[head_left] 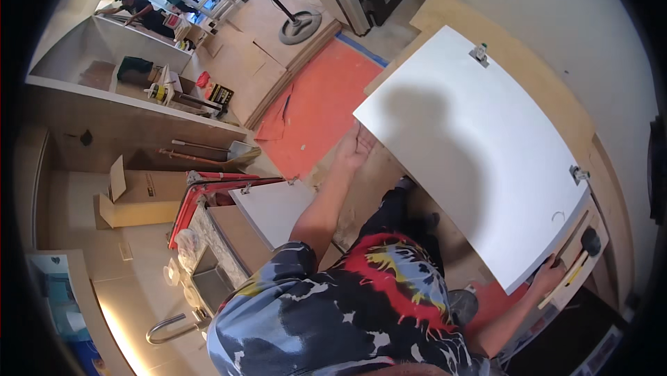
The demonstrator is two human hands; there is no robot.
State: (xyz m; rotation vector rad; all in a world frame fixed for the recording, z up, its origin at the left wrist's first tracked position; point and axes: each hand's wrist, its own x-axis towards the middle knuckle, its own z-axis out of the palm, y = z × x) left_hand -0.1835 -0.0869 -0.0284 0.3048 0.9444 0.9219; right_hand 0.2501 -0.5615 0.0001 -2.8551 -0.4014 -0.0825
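A large white cabinet door [438,161] with metal hinges [479,54] along its far right edge lies before me, and my shadow falls across it. My left hand [359,144] is at its left corner, palm turned up and fingers curled at the edge, partly beneath it. At the near right edge, my right hand [547,277] is closed around the rim, its fingertips partly hidden. Beside that hand a board [566,282] carries a dark-headed tool [590,243] and a yellow pencil-like stick [574,276].
A second hinged white door [274,206] leans by a sink [212,279] and red metal frame [182,209]. Cardboard box [146,199], broom [240,159] and orange floor covering [319,105] lie left. Farther off are a fan stand [300,27], a ladder [208,1] and two people [142,11].
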